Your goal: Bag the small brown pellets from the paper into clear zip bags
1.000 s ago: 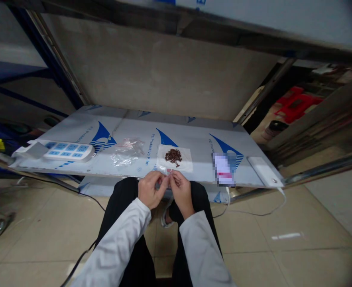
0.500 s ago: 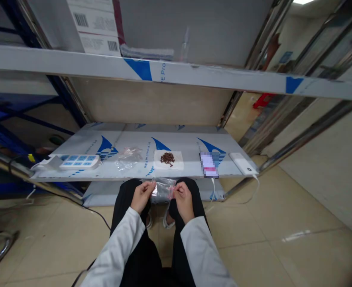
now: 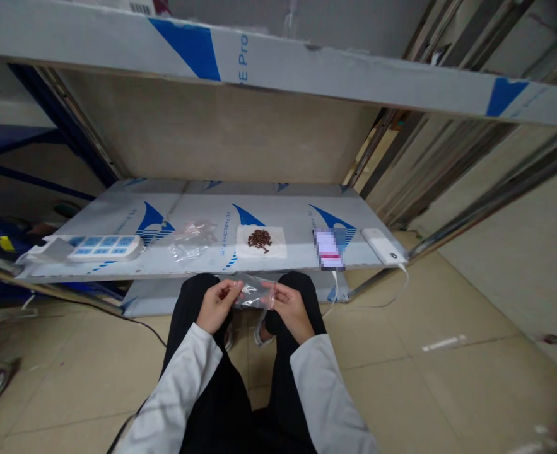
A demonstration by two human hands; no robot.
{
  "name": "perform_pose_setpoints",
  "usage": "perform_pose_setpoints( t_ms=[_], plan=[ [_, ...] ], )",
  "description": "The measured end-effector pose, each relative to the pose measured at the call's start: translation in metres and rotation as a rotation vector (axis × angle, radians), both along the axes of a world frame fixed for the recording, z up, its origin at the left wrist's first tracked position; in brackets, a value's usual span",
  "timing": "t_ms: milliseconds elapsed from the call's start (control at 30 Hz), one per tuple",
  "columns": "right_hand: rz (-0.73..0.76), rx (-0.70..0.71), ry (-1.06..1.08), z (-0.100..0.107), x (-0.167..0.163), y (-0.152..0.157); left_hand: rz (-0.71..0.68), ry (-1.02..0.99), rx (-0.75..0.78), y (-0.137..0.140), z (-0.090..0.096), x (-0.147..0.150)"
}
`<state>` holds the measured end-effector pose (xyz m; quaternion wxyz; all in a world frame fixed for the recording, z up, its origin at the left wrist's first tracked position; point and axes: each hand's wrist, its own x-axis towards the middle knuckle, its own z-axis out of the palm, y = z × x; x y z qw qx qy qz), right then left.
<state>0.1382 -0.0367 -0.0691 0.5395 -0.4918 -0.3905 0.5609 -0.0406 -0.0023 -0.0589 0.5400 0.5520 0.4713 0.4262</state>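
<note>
Above my knees, a small clear plastic zip bag [image 3: 253,294] with a reddish strip at its right end is stretched between both hands. My left hand [image 3: 218,305] pinches the bag's left end between thumb and fingers. At the other end, my right hand [image 3: 291,308] grips it beside the reddish strip. Just beyond the bag, on the shelf, a pile of small brown screw-like pieces [image 3: 259,240] lies on a white sheet [image 3: 278,244]. Left of that sheet is a loose heap of clear plastic bags [image 3: 192,241].
A power strip [image 3: 110,247] lies on the left of the film-covered shelf [image 3: 278,202]. To the right are a phone [image 3: 328,249] and a white power bank [image 3: 384,246], each with a white cable hanging over the front edge. An upper shelf edge [image 3: 354,72] crosses above.
My view has tilted downward and come closer to the shelf. The fingers of my right hand have shifted and now extend along the bag's right end, and the bag is turned a little.
</note>
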Motion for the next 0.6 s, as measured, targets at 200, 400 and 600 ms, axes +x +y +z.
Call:
perform_pose_setpoints(
  t_ms=[200, 400, 600],
  plan=[
    [0.089, 0.050, -0.148, 0.002, 0.008, 0.001, 0.118, 0.405, 0.392, -0.003, 0.014, -0.008],
    [0.102, 0.232, -0.527, 0.012, 0.003, 0.007, -0.384, 0.761, 0.723, 0.008, 0.040, 0.022],
    [0.033, 0.336, -0.678, 0.026, 0.013, 0.025, -0.457, 0.655, 0.642, 0.039, 0.029, 0.046]
  ],
)
